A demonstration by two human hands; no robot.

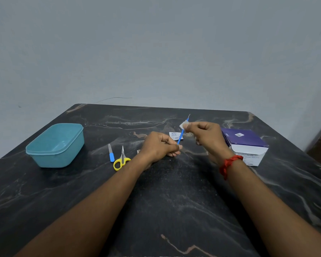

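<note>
Where the task's thing was: the slim blue-handled tool with a fine bent metal tip (180, 138) was held up off the table between the two hands, tilted, with its tip pointing up and away from the person.
Left hand: the left hand (159, 147) had its fingers curled in and pinched the lower end of the tool's handle between thumb and fingertips; whether it rested on the tabletop could not be told.
Right hand: the right hand (206, 136) pinched a small white square swab pad (183, 124) between thumb and forefinger, pressed against the upper part of the handle just below the metal tip, its other fingers loosely curled.
Right wrist: a red thread band (230, 163) was tied round it.
Surface: a dark stone-patterned table with pale veins (174, 204) stood against a plain grey wall.
Behind the hands: a small white torn sachet with blue print (174, 135) lay flat, partly hidden by the tool.
Right side: a purple and white cardboard box of alcohol swabs (246, 145) sat just beside the right wrist.
Left side: a teal rectangular plastic tub (59, 160) stood upright, well apart from the hands.
Between tub and left hand: a small metal file with a blue grip (111, 153) and small scissors with yellow handles (121, 161) lay side by side, points facing away.
</note>
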